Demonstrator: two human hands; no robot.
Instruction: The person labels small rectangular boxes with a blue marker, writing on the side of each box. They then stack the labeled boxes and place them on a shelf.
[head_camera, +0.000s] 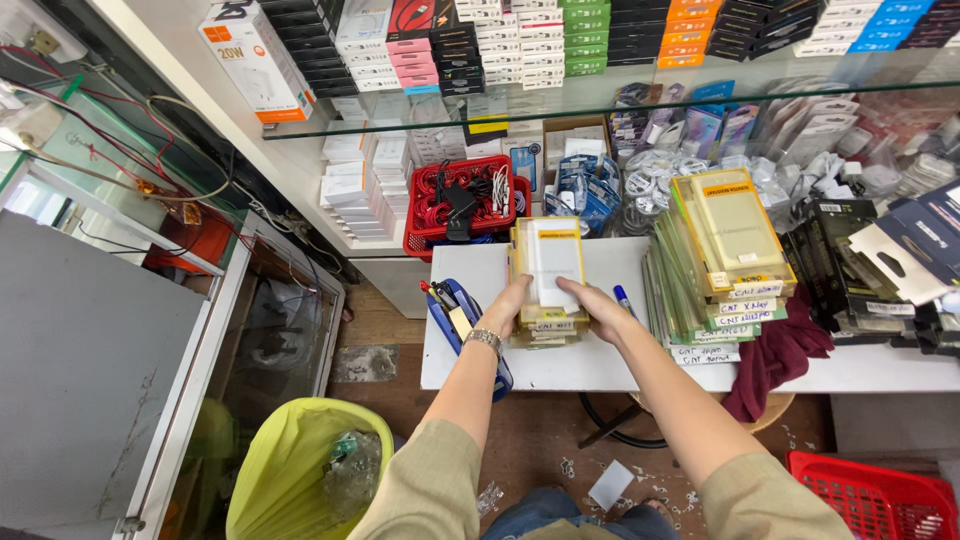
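Note:
A stack of flat phone-case packages (548, 262), clear with yellow-edged backs, lies on the white table (600, 365). My left hand (507, 305) grips the stack's near left corner; a metal watch sits on that wrist. My right hand (597, 308) holds the near right side, fingers over the top package. A blue pen (624, 299) lies just right of my right hand.
A taller leaning pile of similar packages (725, 262) stands to the right, beside a maroon cloth (778, 352) and dark packages (850, 270). A red basket of cables (463, 205) sits behind. A blue pouch (452, 312) hangs at the table's left edge. A yellow-green bin (290, 470) stands below.

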